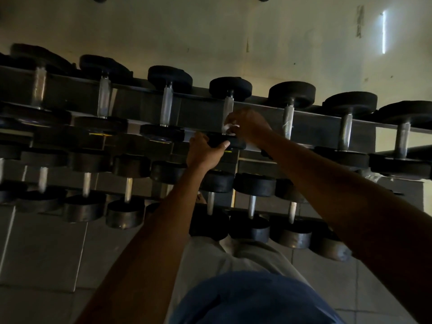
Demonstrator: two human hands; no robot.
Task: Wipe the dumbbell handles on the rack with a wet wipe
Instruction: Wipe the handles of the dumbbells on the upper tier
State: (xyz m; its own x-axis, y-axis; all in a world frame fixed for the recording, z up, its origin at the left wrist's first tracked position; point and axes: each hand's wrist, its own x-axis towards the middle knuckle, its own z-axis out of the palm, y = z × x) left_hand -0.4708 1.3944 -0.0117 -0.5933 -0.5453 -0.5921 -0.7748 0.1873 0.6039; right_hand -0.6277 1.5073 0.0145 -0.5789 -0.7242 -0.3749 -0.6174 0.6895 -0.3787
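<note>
The right hand (247, 126) curls round a white wet wipe (230, 127) bunched against the near end of a dumbbell handle (228, 106) on the top tier; the bare metal of that handle runs on from the grip towards 12 o'clock; the left hand (203, 152), at 7 o'clock of the wipe, grips the same dumbbell's near black head (230, 142), thumb laid along its edge; more dumbbells sit at 9 and 3 o'clock along the rack (203, 113), with a lower tier at 6 o'clock; the scene is dim.
</note>
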